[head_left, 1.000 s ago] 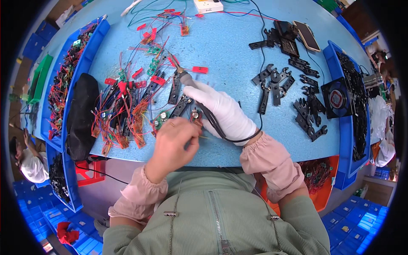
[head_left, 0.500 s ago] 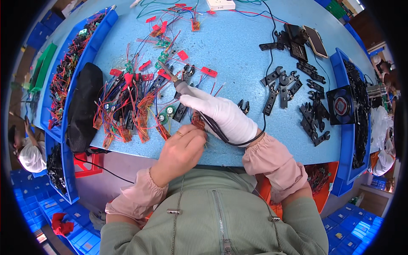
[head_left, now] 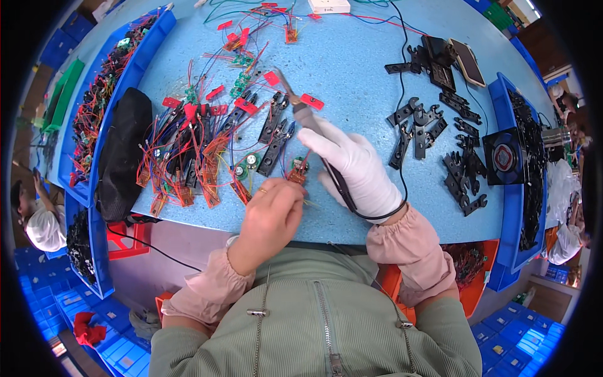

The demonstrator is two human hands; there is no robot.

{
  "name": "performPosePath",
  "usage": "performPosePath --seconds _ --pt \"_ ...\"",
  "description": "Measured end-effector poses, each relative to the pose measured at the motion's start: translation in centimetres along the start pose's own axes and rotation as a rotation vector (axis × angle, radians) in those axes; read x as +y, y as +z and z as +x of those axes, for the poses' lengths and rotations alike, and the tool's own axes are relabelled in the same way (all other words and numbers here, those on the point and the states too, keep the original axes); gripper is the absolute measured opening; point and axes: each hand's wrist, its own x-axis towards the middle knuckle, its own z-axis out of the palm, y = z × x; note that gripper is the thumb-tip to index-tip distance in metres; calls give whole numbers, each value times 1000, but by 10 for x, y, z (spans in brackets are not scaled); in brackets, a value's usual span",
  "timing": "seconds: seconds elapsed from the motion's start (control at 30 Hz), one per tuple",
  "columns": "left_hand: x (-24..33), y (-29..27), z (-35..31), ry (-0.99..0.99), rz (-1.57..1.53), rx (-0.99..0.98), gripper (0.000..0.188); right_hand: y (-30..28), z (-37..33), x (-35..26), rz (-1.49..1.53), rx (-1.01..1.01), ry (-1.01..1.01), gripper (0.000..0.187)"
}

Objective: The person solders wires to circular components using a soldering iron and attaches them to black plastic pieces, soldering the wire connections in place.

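Note:
My bare left hand (head_left: 270, 210) is closed, with its fingertips pinching a small orange-brown circuit board (head_left: 296, 174) that has thin wires on it. In a white glove, my right hand (head_left: 361, 169) grips a soldering iron (head_left: 306, 118); its metal tip points up and away, apart from the board. The iron's black cord loops under the glove. Beyond my left hand lie black wrench-shaped plastic pieces (head_left: 274, 151) and round green-and-white parts (head_left: 252, 159). To the left spreads a tangle of wired orange boards (head_left: 210, 182) with red tabs.
A long blue bin (head_left: 141, 53) of wired parts and a black cloth bundle (head_left: 125, 157) line the left side. At right are more black wrench-shaped pieces (head_left: 419, 125), a small fan (head_left: 504, 156), a phone (head_left: 467, 61) and a blue bin (head_left: 502, 94). A black cable (head_left: 402, 81) crosses the table.
My right hand has moved right with the soldering iron, and its tip has swung away from the wired parts. The board in my left hand now shows more fully.

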Motion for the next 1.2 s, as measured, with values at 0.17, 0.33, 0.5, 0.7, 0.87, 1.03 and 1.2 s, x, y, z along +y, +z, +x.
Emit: performPosePath --seconds 0.17,0.33,0.5,0.7,0.87,1.03,1.2 --pt "-8 -5 0 -12 -96 -31 19 21 14 1 302 116 -143 80" --pt "-7 -5 -2 41 -58 -34 19 37 22 10 429 2 -157 79" --pt "-10 -5 -4 71 -5 -44 20 35 27 4 549 -40 -158 79" --pt "-8 -5 -5 73 15 -47 21 36 26 8 526 10 -188 79" --pt "-5 -1 -5 43 18 -28 23 16 17 1 361 93 -144 80" --pt "-4 -4 -2 -48 -29 -33 25 -6 -1 2 222 133 -42 84" --pt "-8 -18 10 -197 -159 -148 26 -9 -15 -2 105 170 18 86"
